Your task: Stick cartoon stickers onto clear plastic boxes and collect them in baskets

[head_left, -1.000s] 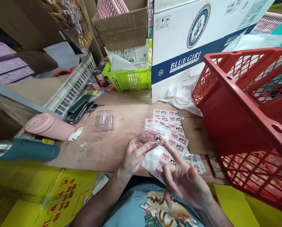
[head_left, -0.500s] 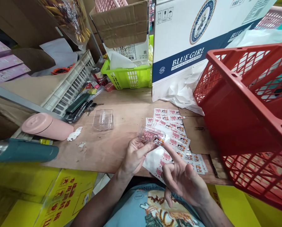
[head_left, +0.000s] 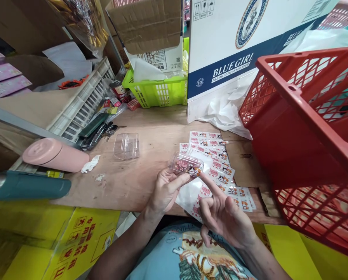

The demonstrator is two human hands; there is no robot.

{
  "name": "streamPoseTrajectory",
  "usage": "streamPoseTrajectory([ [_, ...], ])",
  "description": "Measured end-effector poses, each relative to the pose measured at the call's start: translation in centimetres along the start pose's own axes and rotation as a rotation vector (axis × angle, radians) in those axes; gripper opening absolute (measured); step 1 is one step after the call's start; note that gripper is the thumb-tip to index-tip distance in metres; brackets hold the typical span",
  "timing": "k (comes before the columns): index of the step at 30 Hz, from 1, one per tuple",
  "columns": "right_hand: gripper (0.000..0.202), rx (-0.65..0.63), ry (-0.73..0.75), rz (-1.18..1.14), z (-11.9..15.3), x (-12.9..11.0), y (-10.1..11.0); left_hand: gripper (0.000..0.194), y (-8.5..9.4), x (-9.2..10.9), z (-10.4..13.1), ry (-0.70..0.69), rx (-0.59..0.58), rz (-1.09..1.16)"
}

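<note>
My left hand point(head_left: 168, 189) is closed on a small clear plastic box point(head_left: 176, 160), thumb across its near edge. A pink sticker point(head_left: 188, 166) with cat drawings and lettering shows on the box. My right hand point(head_left: 225, 217) is open, its index fingertip at the box's right end by the cats; the other fingers curl loosely and hold nothing. Several sheets of matching stickers point(head_left: 223, 171) lie overlapping on the table beneath and right of the box. Another clear plastic box point(head_left: 126, 146) stands on the table to the left.
A large red crate point(head_left: 290, 132) borders the right side, with crumpled white paper point(head_left: 223, 109) by it. Behind stand a white beer carton point(head_left: 214, 77) and a green basket point(head_left: 159, 93). A pink cup point(head_left: 56, 154) and a teal bottle point(head_left: 37, 186) lie at left, near keys point(head_left: 111, 130).
The view has shifted slightly. My left hand keeps its hold on the box, and my right index finger stays at its right end. Little else differs.
</note>
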State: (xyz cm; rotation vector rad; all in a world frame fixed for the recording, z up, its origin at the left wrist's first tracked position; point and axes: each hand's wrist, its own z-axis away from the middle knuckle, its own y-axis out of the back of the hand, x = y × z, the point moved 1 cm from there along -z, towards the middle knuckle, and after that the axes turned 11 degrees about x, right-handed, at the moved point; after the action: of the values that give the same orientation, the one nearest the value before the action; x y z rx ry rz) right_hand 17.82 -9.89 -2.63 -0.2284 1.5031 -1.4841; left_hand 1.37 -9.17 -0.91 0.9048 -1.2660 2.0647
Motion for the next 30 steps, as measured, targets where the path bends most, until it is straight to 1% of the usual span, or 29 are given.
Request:
streamPoseTrajectory([
  [4,0.081,-0.006,0.007,0.001,0.06,0.05,-0.09,0.016,0.12,-0.14,-0.09,-0.006,-0.001,0.006],
  [13,0.082,-0.028,0.020,0.015,-0.10,-0.25,-0.35,0.020,-0.23,-0.02,-0.16,0.001,0.009,-0.001],
  [24,0.079,0.004,0.022,0.008,-0.47,0.02,0.38,0.020,-0.03,-0.07,-0.28,-0.009,-0.027,0.013],
  [30,0.073,0.035,0.034,0.040,-0.64,0.02,0.29,0.020,0.15,-0.07,-0.22,-0.006,-0.042,0.023],
])
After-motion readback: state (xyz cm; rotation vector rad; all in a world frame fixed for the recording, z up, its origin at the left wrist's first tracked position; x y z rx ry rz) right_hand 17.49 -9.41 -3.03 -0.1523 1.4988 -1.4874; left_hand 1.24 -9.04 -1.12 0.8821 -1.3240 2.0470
